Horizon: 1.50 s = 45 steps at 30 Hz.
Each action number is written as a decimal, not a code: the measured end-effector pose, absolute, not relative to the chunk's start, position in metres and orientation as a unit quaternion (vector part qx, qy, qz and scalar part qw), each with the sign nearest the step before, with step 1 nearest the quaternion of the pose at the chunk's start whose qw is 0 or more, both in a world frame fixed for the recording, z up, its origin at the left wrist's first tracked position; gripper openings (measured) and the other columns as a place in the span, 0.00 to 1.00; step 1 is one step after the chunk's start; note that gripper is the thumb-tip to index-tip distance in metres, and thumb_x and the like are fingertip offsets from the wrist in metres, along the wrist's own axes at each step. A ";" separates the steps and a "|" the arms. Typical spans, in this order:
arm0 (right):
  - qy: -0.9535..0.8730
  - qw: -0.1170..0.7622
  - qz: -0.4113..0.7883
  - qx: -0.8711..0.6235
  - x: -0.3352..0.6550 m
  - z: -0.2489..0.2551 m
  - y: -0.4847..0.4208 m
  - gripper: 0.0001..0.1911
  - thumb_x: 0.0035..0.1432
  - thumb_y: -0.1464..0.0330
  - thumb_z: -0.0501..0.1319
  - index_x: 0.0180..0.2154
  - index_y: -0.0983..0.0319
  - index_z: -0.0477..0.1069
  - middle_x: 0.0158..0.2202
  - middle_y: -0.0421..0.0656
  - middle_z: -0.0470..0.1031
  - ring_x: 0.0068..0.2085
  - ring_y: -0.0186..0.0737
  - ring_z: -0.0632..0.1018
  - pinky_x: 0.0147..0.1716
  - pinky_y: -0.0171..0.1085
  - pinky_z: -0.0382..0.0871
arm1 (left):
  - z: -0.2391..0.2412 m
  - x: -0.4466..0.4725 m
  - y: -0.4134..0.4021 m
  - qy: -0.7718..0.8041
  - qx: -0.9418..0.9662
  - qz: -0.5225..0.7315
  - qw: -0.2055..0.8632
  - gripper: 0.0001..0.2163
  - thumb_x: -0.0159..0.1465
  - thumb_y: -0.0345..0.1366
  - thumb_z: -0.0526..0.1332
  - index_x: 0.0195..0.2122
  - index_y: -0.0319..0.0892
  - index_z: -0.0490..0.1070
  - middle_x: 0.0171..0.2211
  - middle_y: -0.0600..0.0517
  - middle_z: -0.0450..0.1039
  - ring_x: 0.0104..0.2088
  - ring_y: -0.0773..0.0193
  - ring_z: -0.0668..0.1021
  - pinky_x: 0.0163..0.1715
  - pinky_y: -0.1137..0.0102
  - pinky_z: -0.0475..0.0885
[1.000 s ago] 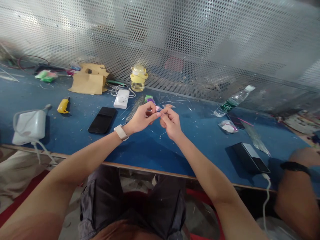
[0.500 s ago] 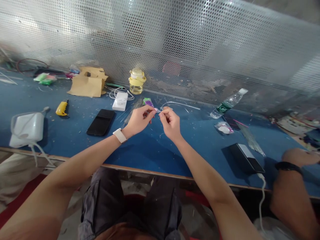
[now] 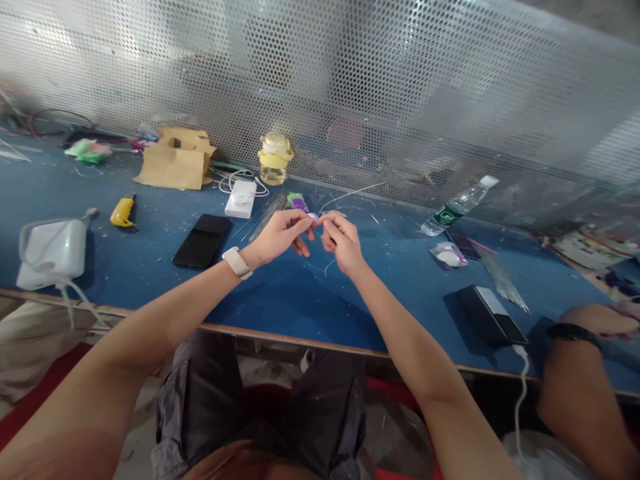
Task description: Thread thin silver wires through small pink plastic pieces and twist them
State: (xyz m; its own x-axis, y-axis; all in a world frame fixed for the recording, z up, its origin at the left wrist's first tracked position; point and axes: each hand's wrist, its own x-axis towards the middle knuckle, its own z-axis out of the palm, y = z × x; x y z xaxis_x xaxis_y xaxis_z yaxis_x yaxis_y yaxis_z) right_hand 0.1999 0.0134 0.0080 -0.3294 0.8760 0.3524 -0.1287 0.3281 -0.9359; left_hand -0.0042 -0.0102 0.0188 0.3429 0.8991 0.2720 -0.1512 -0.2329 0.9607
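Above the blue bench [image 3: 295,300], the left hand [image 3: 280,237] pinched a small pink piece [image 3: 313,217]; the right hand's [image 3: 344,245] grip was closed beside it, on what I could not tell. A wire bundle [image 3: 269,215] and smartphone [image 3: 201,240] lay leftward. A perforated metal panel [image 3: 320,87] bounded the rear; bench surface spread from the wrists to the front edge.
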 end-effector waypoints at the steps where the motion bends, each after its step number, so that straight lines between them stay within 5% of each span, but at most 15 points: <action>1: -0.627 0.494 0.529 -0.288 0.200 0.010 0.013 0.21 0.66 0.46 0.72 0.41 0.55 0.76 0.17 0.25 0.52 0.18 0.29 0.51 0.21 0.36 0.44 | 0.019 -0.004 -0.010 0.305 0.610 0.485 0.547 0.16 0.79 0.49 0.69 0.44 0.39 0.75 0.37 0.50 0.83 0.23 0.66 0.87 0.23 0.74 0.83; 9: -0.551 0.456 0.639 -0.283 0.200 0.024 0.005 0.14 0.63 0.57 0.73 0.43 0.57 0.77 0.18 0.23 0.49 0.18 0.27 0.46 0.22 0.35 0.42 | 0.018 -0.004 -0.009 0.277 0.607 0.503 0.550 0.17 0.79 0.50 0.70 0.46 0.39 0.76 0.36 0.51 0.82 0.23 0.66 0.86 0.22 0.73 0.84; 18: -0.546 0.483 0.623 -0.284 0.196 0.025 0.003 0.13 0.62 0.57 0.73 0.42 0.57 0.78 0.17 0.23 0.50 0.18 0.26 0.47 0.21 0.36 0.40 | 0.021 -0.006 -0.011 0.278 0.646 0.491 0.514 0.21 0.79 0.56 0.69 0.47 0.40 0.75 0.36 0.50 0.83 0.23 0.67 0.85 0.22 0.75 0.83; 27: -0.560 0.512 0.580 -0.297 0.195 0.019 0.007 0.16 0.63 0.54 0.75 0.43 0.56 0.78 0.18 0.23 0.50 0.19 0.27 0.46 0.22 0.36 0.39 | 0.013 -0.001 -0.007 0.298 0.646 0.528 0.465 0.08 0.81 0.39 0.66 0.54 0.39 0.76 0.38 0.52 0.80 0.25 0.69 0.85 0.24 0.75 0.83; 36: -0.542 0.431 0.668 -0.271 0.204 0.024 0.003 0.19 0.64 0.53 0.77 0.46 0.53 0.73 0.19 0.23 0.48 0.20 0.28 0.43 0.20 0.34 0.41 | 0.016 -0.002 -0.007 0.222 0.580 0.545 0.563 0.18 0.75 0.51 0.74 0.50 0.41 0.78 0.41 0.53 0.80 0.24 0.71 0.83 0.21 0.76 0.81; 45: -0.537 0.463 0.639 -0.298 0.201 0.024 0.006 0.17 0.63 0.56 0.76 0.46 0.54 0.75 0.18 0.22 0.49 0.19 0.28 0.47 0.21 0.34 0.44 | 0.016 -0.002 -0.008 0.284 0.592 0.528 0.538 0.15 0.79 0.49 0.70 0.53 0.41 0.77 0.42 0.51 0.84 0.21 0.73 0.83 0.19 0.78 0.76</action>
State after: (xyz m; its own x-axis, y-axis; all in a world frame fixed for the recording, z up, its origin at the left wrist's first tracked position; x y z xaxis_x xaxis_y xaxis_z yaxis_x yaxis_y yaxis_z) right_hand 0.2011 0.0056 0.0244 -0.3928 0.9123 0.1161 -0.2713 0.0056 -0.9625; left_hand -0.0020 -0.0076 0.0159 0.2799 0.9054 0.3192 -0.2319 -0.2589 0.9377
